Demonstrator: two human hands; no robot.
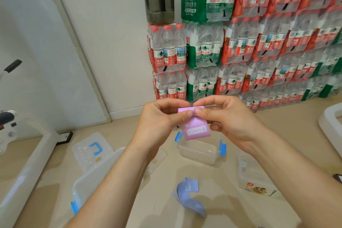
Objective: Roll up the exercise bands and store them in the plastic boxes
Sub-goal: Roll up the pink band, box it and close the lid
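Both hands hold a pink exercise band up in the middle of the view. My left hand pinches its rolled top edge from the left, and my right hand pinches it from the right. The band's loose end, marked "X-LIGHT", hangs below my fingers. Directly under it on the floor stands an open clear plastic box with blue clips. A lilac-blue exercise band lies loosely folded on the floor nearer to me.
A clear lid with a blue handle lies at the left. A larger clear box sits under my left forearm, another clear box under my right. Stacked packs of water bottles line the wall. White frame legs stand at the left.
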